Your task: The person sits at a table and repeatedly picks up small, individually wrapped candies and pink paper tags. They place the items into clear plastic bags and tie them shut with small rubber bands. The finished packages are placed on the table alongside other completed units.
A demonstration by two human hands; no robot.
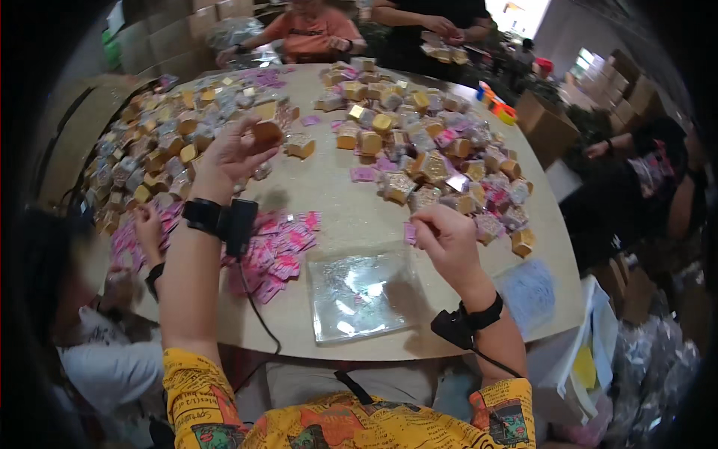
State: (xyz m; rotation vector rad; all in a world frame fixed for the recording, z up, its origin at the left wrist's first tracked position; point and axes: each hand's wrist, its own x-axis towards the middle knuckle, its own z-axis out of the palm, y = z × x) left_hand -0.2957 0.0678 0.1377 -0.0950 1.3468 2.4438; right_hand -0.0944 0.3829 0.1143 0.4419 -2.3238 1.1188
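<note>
My left hand is raised over the left part of the table, its fingers round a small gold-sided box with a clear wrapping at its upper side. Just right of it, a similar star-shaped box shows apart from the fingers. My right hand is closed in a pinch at the near edge of the right pile; a small pink packet shows at its fingertips. Between my forearms lies a stack of clear plastic bags. Left of the bags spreads a heap of pink packets.
Piles of gold star-shaped boxes cover the table's left and right. A bluish film bundle lies near the right edge. A co-worker's hand reaches in at left; other people stand or sit around. Cables hang from my wrist devices.
</note>
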